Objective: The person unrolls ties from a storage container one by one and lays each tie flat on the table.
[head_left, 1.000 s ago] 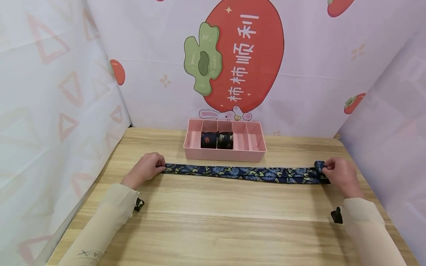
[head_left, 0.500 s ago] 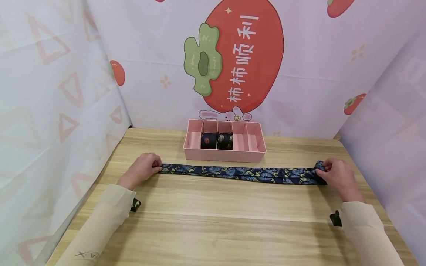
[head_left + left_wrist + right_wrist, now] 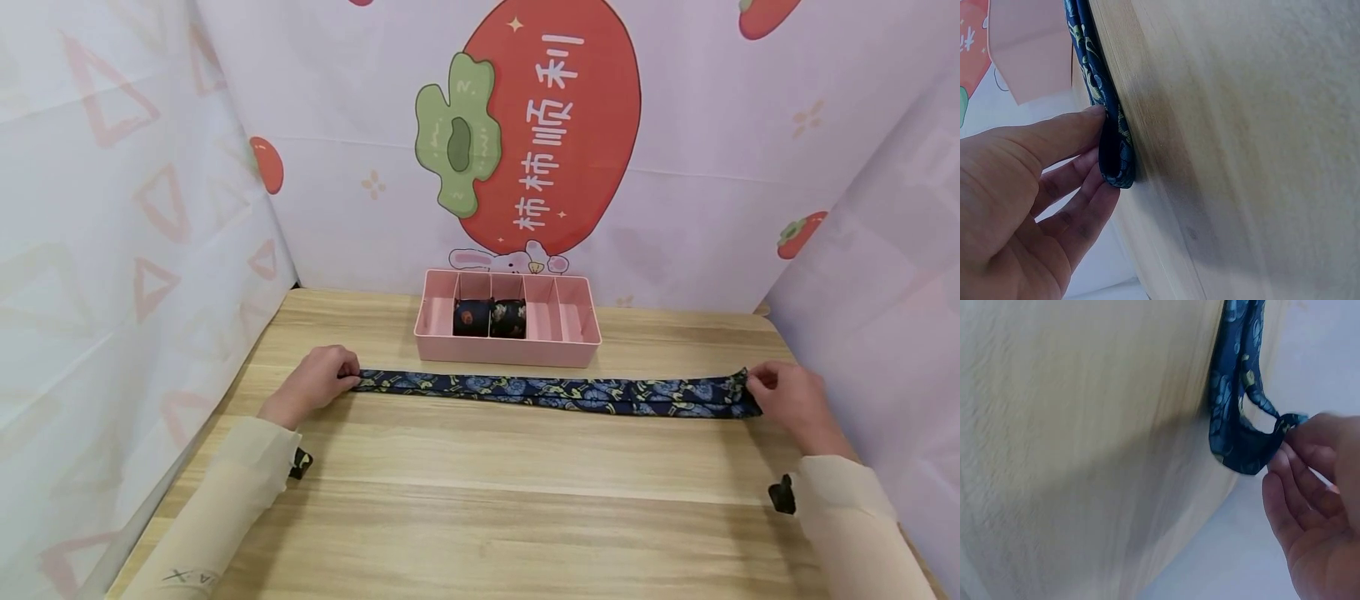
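A dark navy necktie [image 3: 555,392] with blue and yellow motifs stretches across the wooden table in a long strip. Its left end is folded into a loop, which my left hand [image 3: 321,377] holds between thumb and fingertips; the fold [image 3: 1117,153] shows up close in the left wrist view. At the wider right end, my right hand [image 3: 793,402] pinches the edge. In the right wrist view that pinched edge [image 3: 1287,423] is raised and curls away from the layer beneath, leaving a gap between the folds.
A pink divided box [image 3: 507,351] stands behind the necktie near the back wall. Two rolled dark patterned pieces of cloth, one a roll with an orange motif [image 3: 472,318], sit in its compartments. Printed white curtains [image 3: 360,225] enclose the table [image 3: 495,500] at back and sides.
My right hand has moved right, and the bunched right end of the necktie has opened out flatter and longer. My left hand has shifted slightly left with its end.
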`<action>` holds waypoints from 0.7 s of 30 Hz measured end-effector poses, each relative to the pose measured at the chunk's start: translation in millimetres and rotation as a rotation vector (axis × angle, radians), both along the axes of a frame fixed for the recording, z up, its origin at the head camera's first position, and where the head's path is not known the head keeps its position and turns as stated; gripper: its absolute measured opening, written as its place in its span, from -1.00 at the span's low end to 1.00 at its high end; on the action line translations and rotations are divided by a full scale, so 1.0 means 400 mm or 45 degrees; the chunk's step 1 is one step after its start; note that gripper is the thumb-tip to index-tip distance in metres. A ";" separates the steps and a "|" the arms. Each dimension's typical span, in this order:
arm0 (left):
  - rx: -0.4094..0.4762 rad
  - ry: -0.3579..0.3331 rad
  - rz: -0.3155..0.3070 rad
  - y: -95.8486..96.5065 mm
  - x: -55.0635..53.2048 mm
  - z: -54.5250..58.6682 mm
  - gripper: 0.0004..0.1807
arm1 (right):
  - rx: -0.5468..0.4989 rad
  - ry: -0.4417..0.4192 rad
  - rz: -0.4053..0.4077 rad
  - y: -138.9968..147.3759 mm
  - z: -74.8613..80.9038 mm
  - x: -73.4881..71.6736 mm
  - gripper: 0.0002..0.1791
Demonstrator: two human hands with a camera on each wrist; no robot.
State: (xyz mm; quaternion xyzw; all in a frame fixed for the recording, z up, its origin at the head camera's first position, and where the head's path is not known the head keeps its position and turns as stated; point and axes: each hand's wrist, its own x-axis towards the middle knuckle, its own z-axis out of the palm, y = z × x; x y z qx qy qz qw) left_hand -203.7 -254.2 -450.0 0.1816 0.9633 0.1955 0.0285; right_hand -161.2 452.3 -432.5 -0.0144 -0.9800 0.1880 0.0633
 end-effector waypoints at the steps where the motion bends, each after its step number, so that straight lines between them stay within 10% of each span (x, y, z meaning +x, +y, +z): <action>1: 0.001 -0.002 0.001 0.001 0.000 0.001 -0.90 | -0.002 -0.020 -0.006 0.003 0.001 0.002 -0.68; 21: -0.002 -0.011 -0.002 -0.023 -0.011 -0.008 -0.92 | -0.025 -0.142 -0.216 0.094 -0.001 0.024 -0.68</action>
